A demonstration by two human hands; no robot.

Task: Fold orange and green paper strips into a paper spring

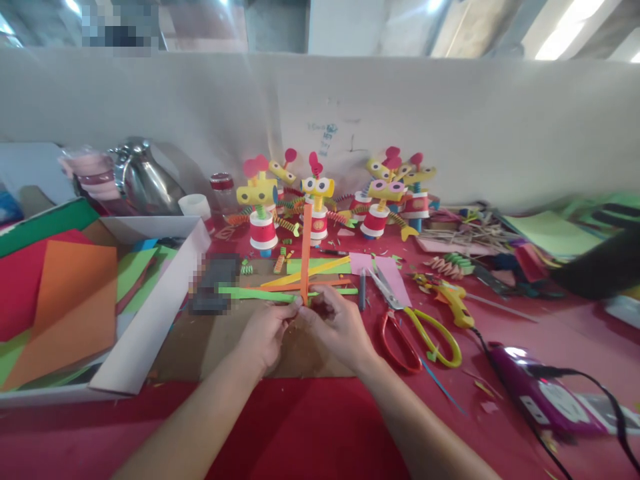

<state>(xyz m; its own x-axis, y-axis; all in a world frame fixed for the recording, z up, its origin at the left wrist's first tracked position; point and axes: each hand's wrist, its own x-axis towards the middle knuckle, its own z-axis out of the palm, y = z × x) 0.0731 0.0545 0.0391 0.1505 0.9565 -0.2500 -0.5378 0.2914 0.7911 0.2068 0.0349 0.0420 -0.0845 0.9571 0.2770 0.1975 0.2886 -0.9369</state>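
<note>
An orange paper strip [306,250] stands upright between my hands, and a green paper strip [257,294] runs out to the left from the same spot, at right angles to it. My left hand [270,331] pinches where the two strips meet, thumb and finger closed. My right hand [341,327] has its fingers curled and closed on the base of the orange strip. Exactly how the strips join is hidden by the fingertips. Under and behind the hands, a brown cardboard sheet [200,353] carries yellow strips [325,268] and loose orange strips.
Scissors [393,301] with red and yellow handles lie right of my hands, beside a yellow glue gun [454,303] and its cord. A purple device [555,393] sits front right. Left stands a white box [155,313] of coloured paper. Several paper-cup figures [263,230] line the back.
</note>
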